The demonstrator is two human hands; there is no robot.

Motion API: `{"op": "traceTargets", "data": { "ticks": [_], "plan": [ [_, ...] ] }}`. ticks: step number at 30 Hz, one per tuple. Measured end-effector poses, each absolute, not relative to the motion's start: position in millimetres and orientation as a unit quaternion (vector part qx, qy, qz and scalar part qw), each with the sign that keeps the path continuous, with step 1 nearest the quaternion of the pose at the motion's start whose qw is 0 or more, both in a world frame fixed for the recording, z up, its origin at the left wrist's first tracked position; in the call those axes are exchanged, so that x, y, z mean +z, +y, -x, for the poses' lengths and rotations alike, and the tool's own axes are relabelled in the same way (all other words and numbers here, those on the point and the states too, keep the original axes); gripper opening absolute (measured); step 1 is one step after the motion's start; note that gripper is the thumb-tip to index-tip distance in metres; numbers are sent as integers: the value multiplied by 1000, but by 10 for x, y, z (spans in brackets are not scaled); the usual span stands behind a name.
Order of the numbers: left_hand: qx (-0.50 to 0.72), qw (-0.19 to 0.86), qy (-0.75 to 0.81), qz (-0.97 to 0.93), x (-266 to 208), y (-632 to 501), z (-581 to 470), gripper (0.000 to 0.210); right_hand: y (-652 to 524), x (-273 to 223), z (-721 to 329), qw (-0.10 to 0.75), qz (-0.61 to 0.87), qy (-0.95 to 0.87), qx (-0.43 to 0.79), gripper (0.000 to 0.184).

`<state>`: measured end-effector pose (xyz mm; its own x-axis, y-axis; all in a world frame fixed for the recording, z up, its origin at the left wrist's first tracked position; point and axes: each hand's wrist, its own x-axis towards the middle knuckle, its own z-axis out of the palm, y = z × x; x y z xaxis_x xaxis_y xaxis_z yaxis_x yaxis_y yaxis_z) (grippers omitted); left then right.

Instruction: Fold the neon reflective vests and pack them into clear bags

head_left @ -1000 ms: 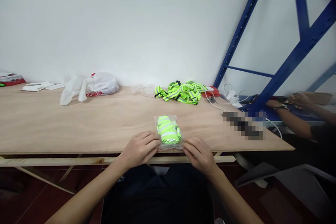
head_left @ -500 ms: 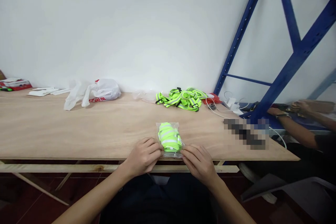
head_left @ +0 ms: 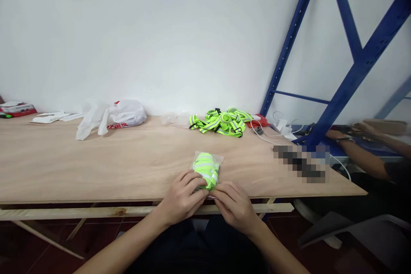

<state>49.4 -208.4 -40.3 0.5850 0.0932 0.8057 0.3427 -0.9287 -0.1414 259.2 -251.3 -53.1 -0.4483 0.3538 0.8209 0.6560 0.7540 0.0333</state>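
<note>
A clear plastic bag (head_left: 220, 159) lies at the table's front edge, with a folded neon-yellow reflective strap (head_left: 205, 167) inside it. My left hand (head_left: 184, 195) grips the bag's near left side, its fingers lying over part of the strap. My right hand (head_left: 236, 205) pinches the near right end of the bag, close to the left fingertips. The bag's near edge is mostly hidden by my fingers. Farther back, a loose heap of the same neon straps (head_left: 224, 122) with black buckles rests near the wall.
White plastic bags (head_left: 128, 113) and flat white pieces (head_left: 53, 117) lie at the back left of the wooden table (head_left: 96, 171). Clear bags (head_left: 176, 119) sit beside the strap heap. Right of it are a red bag (head_left: 261, 120), white cables and a blue metal frame (head_left: 340, 90). Another person's arm (head_left: 362, 154) shows at far right.
My hands have come closer together at the bag's near edge. The left hand now covers more of the strap, and the bag has turned slightly. My view has shifted a little.
</note>
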Motion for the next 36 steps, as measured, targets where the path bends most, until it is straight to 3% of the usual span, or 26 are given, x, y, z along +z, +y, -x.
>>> {"op": "traceTargets", "data": {
  "ticks": [14, 29, 36],
  "plan": [
    [-421, 125, -161, 884, -392, -2094, -393, 8, -2528, -598, -2586, 487, 296, -806, -159, 20],
    [-424, 126, -130, 887, -441, -2114, -418, 7, -2559, -576, -2512, 482, 302, -790, -226, 17],
    [-419, 63, -155, 893, -385, -2089, -243, 11, -2555, -586, -2628, 494, 322, -783, -197, 19]
  ]
}}
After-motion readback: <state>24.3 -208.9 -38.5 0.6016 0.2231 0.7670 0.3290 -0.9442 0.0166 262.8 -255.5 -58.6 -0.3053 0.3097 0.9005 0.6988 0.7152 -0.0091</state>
